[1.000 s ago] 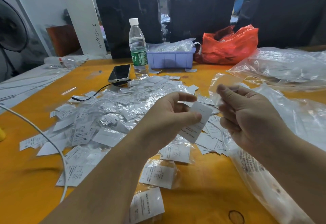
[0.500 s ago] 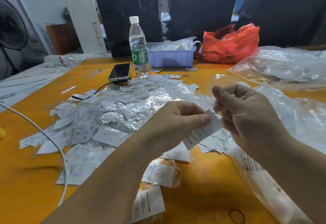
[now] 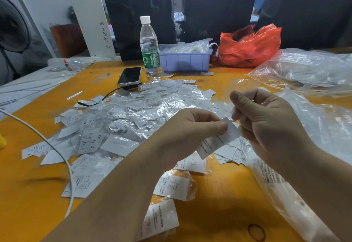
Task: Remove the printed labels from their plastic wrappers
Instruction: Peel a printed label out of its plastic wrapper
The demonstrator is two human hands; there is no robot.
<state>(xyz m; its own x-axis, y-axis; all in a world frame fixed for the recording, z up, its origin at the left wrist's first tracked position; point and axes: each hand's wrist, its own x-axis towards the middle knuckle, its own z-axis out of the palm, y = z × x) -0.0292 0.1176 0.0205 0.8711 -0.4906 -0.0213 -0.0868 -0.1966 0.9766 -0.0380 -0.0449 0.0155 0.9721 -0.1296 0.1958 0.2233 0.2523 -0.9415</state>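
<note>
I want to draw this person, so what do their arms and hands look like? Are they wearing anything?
Both forearms are bare, with no sleeves showing. The left hand and right hand wear no gloves, rings, watch or bracelets. The nails are short and unpainted.

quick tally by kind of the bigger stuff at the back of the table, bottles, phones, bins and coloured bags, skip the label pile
Clear plastic water bottle with a white cap and green label: 1
Dark smartphone lying flat: 1
Lavender plastic bin: 1
Red plastic bag: 1
Total: 4
</note>
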